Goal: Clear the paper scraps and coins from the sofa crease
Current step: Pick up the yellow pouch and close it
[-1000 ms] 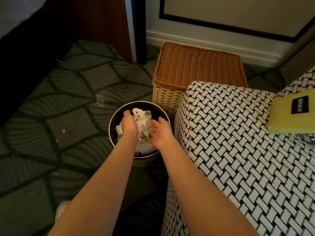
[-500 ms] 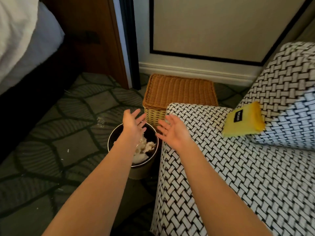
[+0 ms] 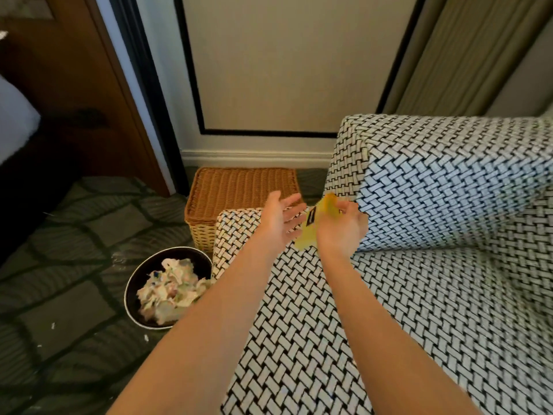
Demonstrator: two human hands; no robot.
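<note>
Paper scraps (image 3: 170,290) left in bin (image 3: 182,253); both hands withdrawn since. Yellow cloth (image 3: 306,235) lifted off sofa (image 3: 299,324) arm, gripped by right hand (image 3: 341,232). Left hand (image 3: 279,218) spread wide, empty. Coins not seen; crease wipe judged next.

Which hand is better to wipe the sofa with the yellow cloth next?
Probably the right hand: its fingers already curl round the yellow cloth, and it is nearer the back of the sofa. The left hand is open beside it.
</note>
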